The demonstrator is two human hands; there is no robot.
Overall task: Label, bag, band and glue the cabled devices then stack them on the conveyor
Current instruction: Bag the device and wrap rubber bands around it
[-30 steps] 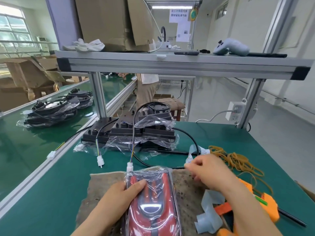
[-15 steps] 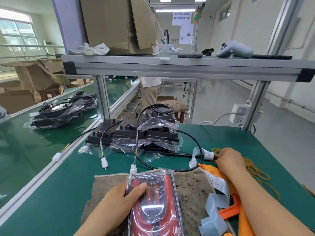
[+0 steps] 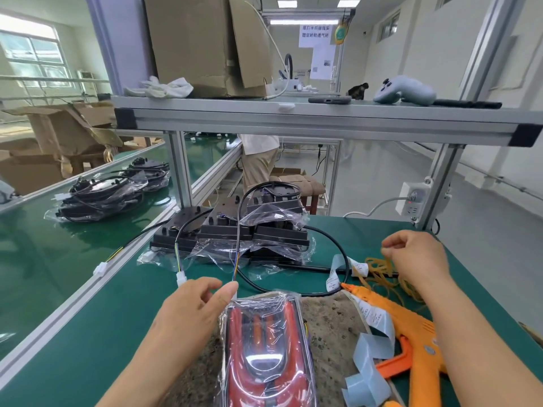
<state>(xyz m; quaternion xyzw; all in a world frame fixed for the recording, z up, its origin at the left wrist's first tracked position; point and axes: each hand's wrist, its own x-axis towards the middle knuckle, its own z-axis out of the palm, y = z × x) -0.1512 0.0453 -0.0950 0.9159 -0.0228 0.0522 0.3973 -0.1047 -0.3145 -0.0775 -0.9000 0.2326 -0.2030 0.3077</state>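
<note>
A red device sealed in a clear bag (image 3: 267,348) lies on a brown mat (image 3: 332,324) in front of me. Its black cable (image 3: 332,239) loops up and back down to a connector hidden behind my left thumb. My left hand (image 3: 191,312) hovers at the bag's top left corner, fingers loosely spread, thumb tip at the cable end. My right hand (image 3: 417,259) is raised over the pile of tan rubber bands (image 3: 382,271) and pinches a thin band at its fingertips.
An orange glue gun (image 3: 411,333) and a curled label strip (image 3: 370,348) lie right of the mat. Black devices in bags (image 3: 249,230) are piled behind. The green conveyor (image 3: 44,259) on the left carries stacked bagged devices (image 3: 100,198). A shelf frame post (image 3: 179,168) and a power socket (image 3: 411,198) stand at the back.
My left hand lifted off the bagged device and moved up to the cable end. My right hand went from the label strip to the rubber bands and pinched one.
</note>
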